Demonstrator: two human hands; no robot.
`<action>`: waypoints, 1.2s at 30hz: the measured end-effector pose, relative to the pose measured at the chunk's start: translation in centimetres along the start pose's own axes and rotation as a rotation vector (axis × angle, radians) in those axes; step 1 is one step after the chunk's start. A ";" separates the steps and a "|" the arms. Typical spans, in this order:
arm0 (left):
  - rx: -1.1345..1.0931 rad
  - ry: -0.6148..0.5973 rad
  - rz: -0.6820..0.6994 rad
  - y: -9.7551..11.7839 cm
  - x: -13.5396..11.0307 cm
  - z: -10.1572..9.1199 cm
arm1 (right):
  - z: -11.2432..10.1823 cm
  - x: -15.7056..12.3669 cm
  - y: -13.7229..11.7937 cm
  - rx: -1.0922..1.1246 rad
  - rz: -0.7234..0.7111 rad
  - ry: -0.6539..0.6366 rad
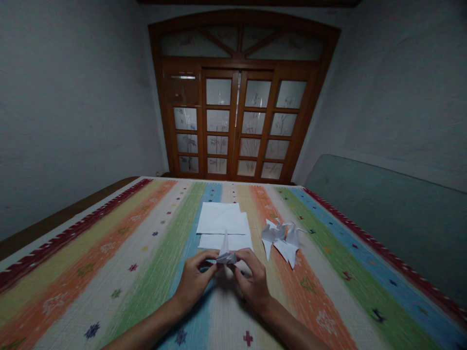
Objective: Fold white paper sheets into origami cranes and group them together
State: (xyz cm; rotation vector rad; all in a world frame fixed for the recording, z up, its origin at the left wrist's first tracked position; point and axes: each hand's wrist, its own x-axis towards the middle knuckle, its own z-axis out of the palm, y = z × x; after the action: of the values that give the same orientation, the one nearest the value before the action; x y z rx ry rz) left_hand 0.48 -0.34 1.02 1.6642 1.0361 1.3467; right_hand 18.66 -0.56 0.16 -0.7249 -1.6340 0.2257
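Note:
Between my two hands is a small folded white paper figure (pixel 226 256), with one thin point standing up toward the far side. My left hand (pixel 196 276) pinches its left side between thumb and fingers. The right side is pinched the same way by my right hand (pixel 252 278). Just beyond the fingers lie white paper sheets (pixel 221 218), overlapping and flat on the cloth. To the right of my right hand, folded paper cranes (pixel 280 239) sit close together, touching or overlapping. My fingertips hide parts of the held figure.
A striped, patterned tablecloth (pixel 146 262) covers the table. A grey-green panel or backrest (pixel 383 204) stands along the right side. White walls (pixel 73 97) rise on both sides, and a wooden door with glass panes (pixel 237 121) is at the far end.

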 end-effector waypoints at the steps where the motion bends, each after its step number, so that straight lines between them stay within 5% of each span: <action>1: -0.002 0.005 -0.013 0.0 0.0 0.1 | 0.1 -0.1 0.2 0.008 0.050 0.011; 18: -0.204 0.032 -0.232 -0.5 0.4 1.1 | 1.4 -0.4 2.6 0.486 0.711 -0.024; 25: -0.177 -0.039 -0.239 -1.1 0.5 1.1 | 1.4 -0.4 2.7 0.503 0.782 -0.081; 36: -0.074 -0.108 -0.174 -1.1 0.3 0.9 | 1.3 -0.4 2.7 0.440 0.709 -0.086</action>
State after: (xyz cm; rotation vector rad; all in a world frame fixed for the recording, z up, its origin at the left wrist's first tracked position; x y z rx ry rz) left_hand 1.27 0.35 -0.04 1.5369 1.0304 1.1563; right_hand 18.36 1.62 -1.85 -0.9286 -1.2800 1.0989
